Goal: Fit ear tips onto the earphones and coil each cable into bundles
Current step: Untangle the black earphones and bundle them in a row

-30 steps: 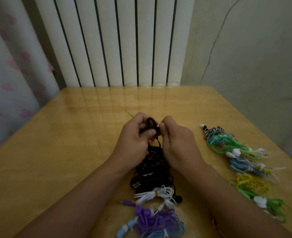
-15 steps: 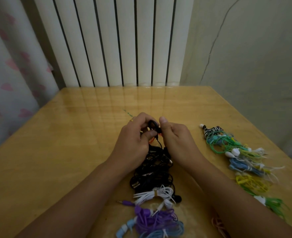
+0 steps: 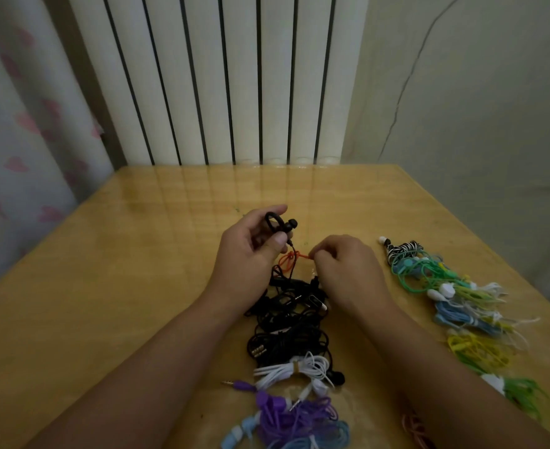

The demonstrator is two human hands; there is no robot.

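Observation:
My left hand pinches a black ear-hook earphone between thumb and fingers, lifted above the table. Its thin cable drops toward a tangle of black earphones lying between my wrists. My right hand has its fingers curled and pinches the end of an orange cable that lies looped on top of the black pile.
A white coiled bundle and purple and blue bundles lie at the near end of the wooden table. Along the right edge runs a row of green, yellow, blue and zebra-striped bundles. A radiator stands behind the table.
My hands have come apart: the left kept the black earphone and lifted it slightly left, while the right moved down and right to pinch the orange cable.

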